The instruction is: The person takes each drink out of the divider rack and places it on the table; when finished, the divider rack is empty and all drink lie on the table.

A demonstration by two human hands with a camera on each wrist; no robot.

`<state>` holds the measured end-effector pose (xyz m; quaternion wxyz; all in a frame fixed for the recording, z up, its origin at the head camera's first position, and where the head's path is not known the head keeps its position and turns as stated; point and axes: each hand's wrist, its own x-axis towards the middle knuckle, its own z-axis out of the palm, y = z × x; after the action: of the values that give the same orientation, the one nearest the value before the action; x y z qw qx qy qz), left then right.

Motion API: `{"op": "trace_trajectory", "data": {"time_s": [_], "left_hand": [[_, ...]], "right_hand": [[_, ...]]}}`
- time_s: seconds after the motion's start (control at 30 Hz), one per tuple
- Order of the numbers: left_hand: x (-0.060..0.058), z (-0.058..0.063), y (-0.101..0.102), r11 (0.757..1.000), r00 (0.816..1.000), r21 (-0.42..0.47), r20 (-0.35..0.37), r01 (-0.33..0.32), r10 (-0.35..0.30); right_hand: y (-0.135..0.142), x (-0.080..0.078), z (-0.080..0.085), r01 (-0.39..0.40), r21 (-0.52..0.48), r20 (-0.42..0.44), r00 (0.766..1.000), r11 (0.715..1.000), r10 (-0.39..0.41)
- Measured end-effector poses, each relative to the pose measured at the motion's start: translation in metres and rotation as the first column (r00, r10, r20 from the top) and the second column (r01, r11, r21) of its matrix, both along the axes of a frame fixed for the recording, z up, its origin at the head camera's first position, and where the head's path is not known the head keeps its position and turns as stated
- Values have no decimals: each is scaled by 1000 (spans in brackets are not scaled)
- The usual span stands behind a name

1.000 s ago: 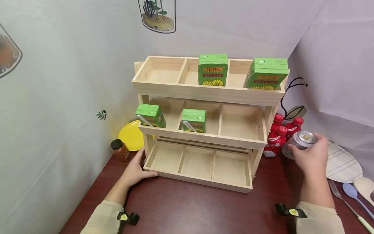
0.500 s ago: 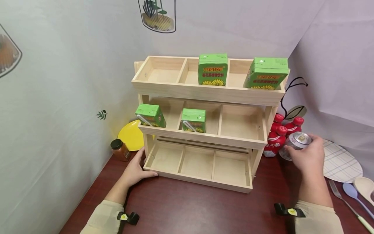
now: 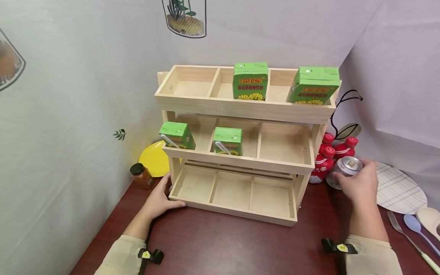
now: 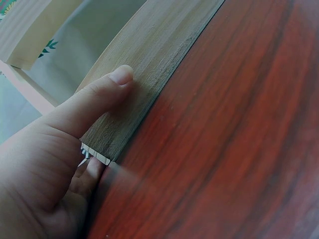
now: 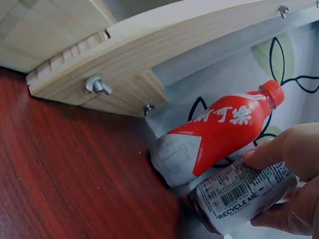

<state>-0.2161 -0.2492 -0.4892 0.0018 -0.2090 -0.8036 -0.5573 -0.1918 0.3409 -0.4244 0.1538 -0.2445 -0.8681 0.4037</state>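
Observation:
At the right, my right hand (image 3: 361,181) grips a silver drink can (image 3: 343,170) between thumb and fingers. The can stands close against the red-labelled soda bottles (image 3: 321,168); in the right wrist view one bottle (image 5: 224,132) is beside the can (image 5: 239,196). My left hand (image 3: 159,198) holds the lower left corner of a three-tier wooden shelf (image 3: 240,109). Its thumb (image 4: 102,97) lies on the front board, with the other fingers round the side and partly hidden. Green drink cartons stand on the top tier (image 3: 250,82) and on the middle tier (image 3: 228,141).
Left of the shelf are a yellow plate (image 3: 154,160) and a dark-lidded jar (image 3: 141,176). On the right lie a checked plate (image 3: 400,189), a fork (image 3: 405,233) and spoons (image 3: 414,223). Wing nuts (image 5: 97,84) stick out from the shelf's side.
My right hand has moved left with the can, closer to the bottles and the shelf. The front bottle has shifted slightly left. My left hand stays where it was.

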Motion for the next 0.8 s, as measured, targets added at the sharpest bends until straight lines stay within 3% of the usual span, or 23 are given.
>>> {"op": "trace_trajectory", "data": {"time_s": [0.33,0.8], "left_hand": [[0,0,0,1000,1000,-1,-4,-6,6],[0,0,1,1000,1000,-4,-3,-1,1]], "right_hand": [[8,-4,-13,9,2,3,1000,1000,-9],[11,-3,-13,-41,-23,29,999,999,42]]}}
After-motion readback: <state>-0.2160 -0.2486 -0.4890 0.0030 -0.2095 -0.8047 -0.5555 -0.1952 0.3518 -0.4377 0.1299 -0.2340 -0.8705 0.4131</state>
